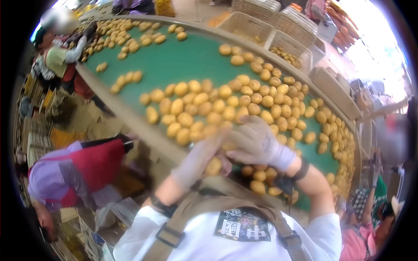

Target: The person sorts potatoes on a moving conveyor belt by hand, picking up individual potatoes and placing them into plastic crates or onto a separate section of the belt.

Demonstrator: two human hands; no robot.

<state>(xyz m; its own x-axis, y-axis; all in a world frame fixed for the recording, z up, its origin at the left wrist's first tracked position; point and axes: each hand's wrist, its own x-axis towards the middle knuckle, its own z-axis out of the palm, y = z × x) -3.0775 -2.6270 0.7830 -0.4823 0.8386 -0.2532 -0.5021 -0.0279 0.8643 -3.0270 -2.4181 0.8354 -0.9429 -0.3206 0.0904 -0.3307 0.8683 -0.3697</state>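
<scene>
Sorting in hand: gloved left hand [198, 158] grips a potato [214, 166], right hand [254, 141] spread open over the conveyor belt [183, 61]; next calls for clearing it.

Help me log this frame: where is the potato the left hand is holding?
In the head view, lower centre: the potato sits in the gloved left hand, right beside the right hand, at the green belt's near edge.

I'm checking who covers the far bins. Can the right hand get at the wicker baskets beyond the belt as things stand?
Probably not. The right hand rests among potatoes at the near edge, and the whole width of the green belt lies between it and the wicker baskets.
</scene>
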